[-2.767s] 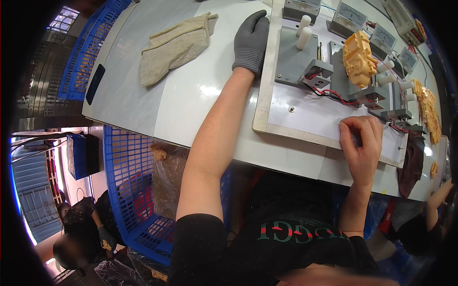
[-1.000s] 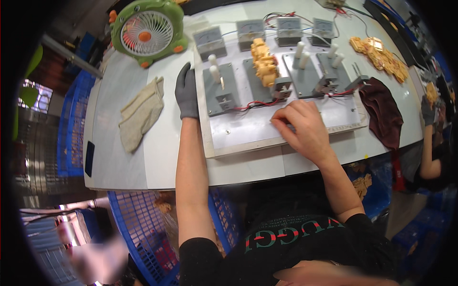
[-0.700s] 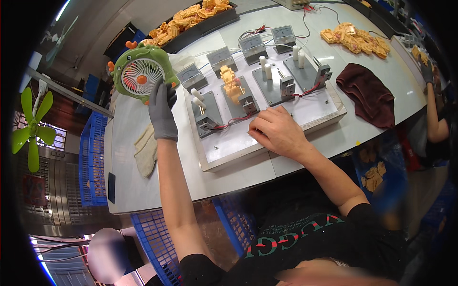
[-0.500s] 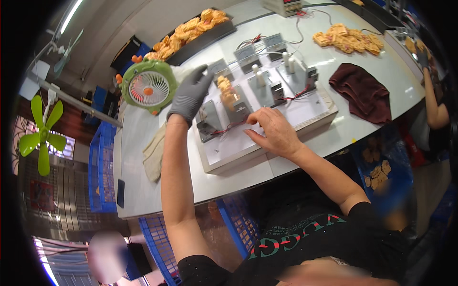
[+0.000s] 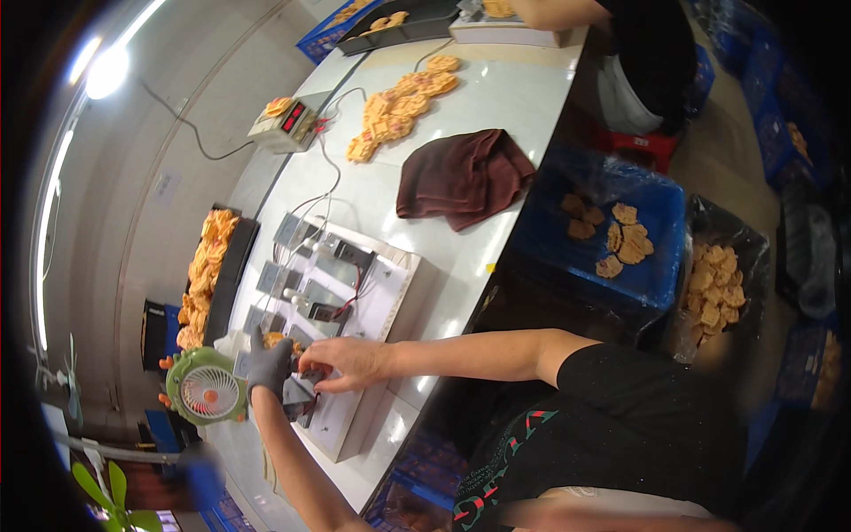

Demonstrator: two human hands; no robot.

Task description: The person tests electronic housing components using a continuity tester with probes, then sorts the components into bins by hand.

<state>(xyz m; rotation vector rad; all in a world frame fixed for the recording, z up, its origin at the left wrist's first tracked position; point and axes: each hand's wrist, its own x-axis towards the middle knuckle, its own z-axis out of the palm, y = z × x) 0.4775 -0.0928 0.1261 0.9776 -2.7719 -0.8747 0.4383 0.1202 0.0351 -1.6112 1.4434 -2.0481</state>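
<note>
My left hand (image 5: pixel 270 366), in a grey knitted glove, reaches over a station of the white fixture board (image 5: pixel 403 297). Its finger and thumb close around a small orange-tan piece (image 5: pixel 274 339), which they partly cover. Beside it my bare right hand (image 5: pixel 347 362) bends its fingers down at the same station, with a gap between thumb and fingertips. What those fingertips touch is hard to make out. Other stations on the board carry grey blocks, red and black wires and a white-handled toggle clamp (image 5: pixel 301 299).
A green fan (image 5: pixel 208 387) stands close to my left hand. Behind lies a black tray (image 5: pixel 238 275) heaped with tan pieces. Farther along are a power supply (image 5: pixel 285 126), a pile of tan pieces (image 5: pixel 399 108) and a brown cloth (image 5: pixel 465 177). A blue bin (image 5: pixel 651 275) sits right of the table.
The view has turned toward the right. My gloved left hand has come down from above the board's back onto the tan piece, and my two hands are now close together.
</note>
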